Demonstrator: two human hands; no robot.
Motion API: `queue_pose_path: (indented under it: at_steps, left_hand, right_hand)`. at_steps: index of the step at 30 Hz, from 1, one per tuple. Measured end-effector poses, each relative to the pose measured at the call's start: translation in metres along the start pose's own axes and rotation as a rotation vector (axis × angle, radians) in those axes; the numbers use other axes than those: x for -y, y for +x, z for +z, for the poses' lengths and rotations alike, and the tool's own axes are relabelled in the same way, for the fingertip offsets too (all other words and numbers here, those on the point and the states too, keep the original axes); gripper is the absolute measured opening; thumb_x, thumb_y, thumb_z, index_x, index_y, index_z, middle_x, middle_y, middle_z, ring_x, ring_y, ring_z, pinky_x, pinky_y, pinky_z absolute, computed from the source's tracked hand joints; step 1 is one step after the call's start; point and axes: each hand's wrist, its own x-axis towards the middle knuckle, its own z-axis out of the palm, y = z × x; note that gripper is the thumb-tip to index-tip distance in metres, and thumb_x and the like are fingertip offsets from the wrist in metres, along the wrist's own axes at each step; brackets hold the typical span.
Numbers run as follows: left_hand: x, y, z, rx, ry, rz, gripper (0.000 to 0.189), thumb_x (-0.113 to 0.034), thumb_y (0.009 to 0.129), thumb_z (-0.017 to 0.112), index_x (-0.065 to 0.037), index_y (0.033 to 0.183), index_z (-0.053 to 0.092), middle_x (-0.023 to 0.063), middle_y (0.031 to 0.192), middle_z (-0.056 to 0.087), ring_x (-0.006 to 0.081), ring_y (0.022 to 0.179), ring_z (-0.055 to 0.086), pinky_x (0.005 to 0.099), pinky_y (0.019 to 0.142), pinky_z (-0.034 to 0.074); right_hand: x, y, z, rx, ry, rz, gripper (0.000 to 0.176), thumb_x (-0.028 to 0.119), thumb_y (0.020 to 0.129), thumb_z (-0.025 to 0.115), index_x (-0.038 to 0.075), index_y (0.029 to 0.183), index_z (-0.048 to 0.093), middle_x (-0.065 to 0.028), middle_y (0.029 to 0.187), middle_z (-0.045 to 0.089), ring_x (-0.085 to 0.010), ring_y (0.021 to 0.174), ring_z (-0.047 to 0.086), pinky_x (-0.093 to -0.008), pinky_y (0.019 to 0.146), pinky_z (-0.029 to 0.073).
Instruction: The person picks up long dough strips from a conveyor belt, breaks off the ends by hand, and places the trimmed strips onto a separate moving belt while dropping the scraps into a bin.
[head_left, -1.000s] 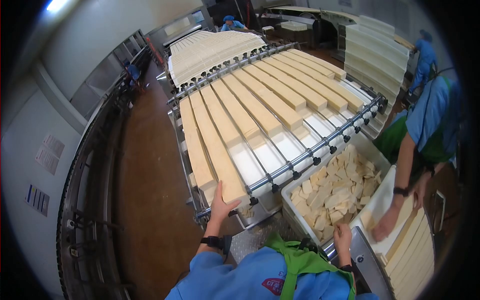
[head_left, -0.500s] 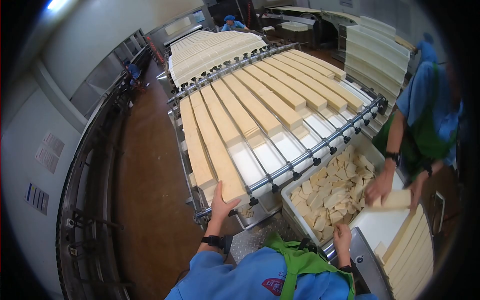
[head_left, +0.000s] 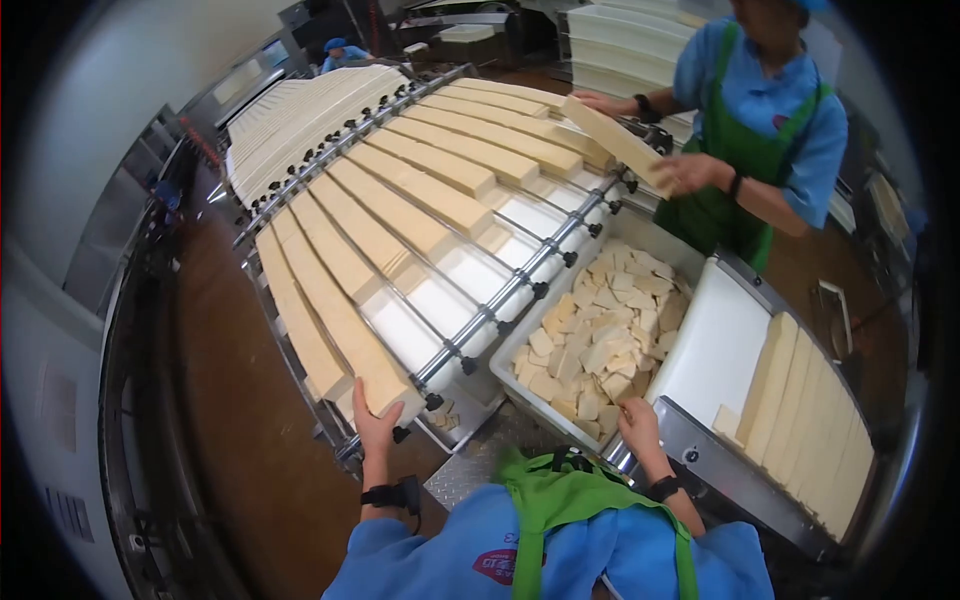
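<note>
My left hand [head_left: 377, 418] is against the near end of a long pale-yellow block [head_left: 345, 318]. Its thumb and fingers are spread at the block's corner, not wrapped around it. A second, similar block [head_left: 300, 322] lies just to the left. At the near rim of a white crate [head_left: 545, 425], my right hand [head_left: 640, 428] has its fingers curled. Whether anything is between them is hidden. Thin pale offcut pieces [head_left: 600, 330] fill the crate.
Several more blocks [head_left: 440, 190] lie between rods on the white conveyor, with a knobbed metal bar [head_left: 490, 312] across its near end. Opposite, a co-worker [head_left: 745, 120] holds another block [head_left: 615, 140]. At right, several blocks [head_left: 800, 430] lie side by side on a second belt [head_left: 705, 335].
My view has turned right. The co-worker has moved from the second belt to the conveyor's far corner, lifting a block there. My hands stay at the block's end and the crate.
</note>
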Motion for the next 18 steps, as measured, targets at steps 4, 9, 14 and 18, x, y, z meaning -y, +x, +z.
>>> queue_pose_path:
  at_steps: [4,9,14,18]
  left_hand:
    - [0.0026,0.0016,0.0034,-0.005,-0.035,-0.019,0.086,-0.013,0.057,0.075,0.001,0.130,0.032,0.0174,0.129,0.039,0.0284,0.119,0.037,0.0339,0.101,0.028]
    - [0.0013,0.0020,0.0040,-0.015,-0.060,-0.026,0.084,-0.012,0.058,0.074,0.001,0.130,0.032,0.0173,0.128,0.039,0.0279,0.119,0.038,0.0332,0.100,0.028]
    - [0.0085,0.0031,0.0057,-0.022,-0.085,-0.037,0.082,-0.010,0.058,0.074,0.001,0.129,0.033,0.0169,0.128,0.040,0.0273,0.118,0.039,0.0324,0.100,0.028]
    - [0.0036,0.0022,0.0052,-0.025,-0.097,-0.043,0.081,-0.010,0.059,0.073,0.001,0.129,0.033,0.0169,0.128,0.040,0.0270,0.118,0.039,0.0322,0.100,0.028]
  right_hand:
    - [0.0024,0.0021,-0.0020,-0.016,-0.008,-0.011,0.015,0.006,0.070,0.055,0.002,0.084,0.058,-0.0159,0.077,0.055,-0.0343,0.077,0.053,-0.0399,0.069,0.044]
    - [0.0077,0.0039,-0.0052,-0.005,0.006,-0.016,0.015,0.006,0.069,0.055,0.001,0.083,0.058,-0.0158,0.075,0.054,-0.0341,0.075,0.053,-0.0400,0.066,0.043]
    - [0.0083,0.0037,-0.0057,0.020,0.002,0.023,0.017,0.007,0.069,0.054,0.003,0.085,0.059,-0.0153,0.078,0.056,-0.0333,0.079,0.053,-0.0409,0.071,0.043]
    - [0.0045,0.0027,-0.0042,0.010,0.006,0.001,0.016,0.007,0.069,0.054,0.003,0.084,0.059,-0.0152,0.077,0.056,-0.0332,0.078,0.053,-0.0405,0.070,0.043]
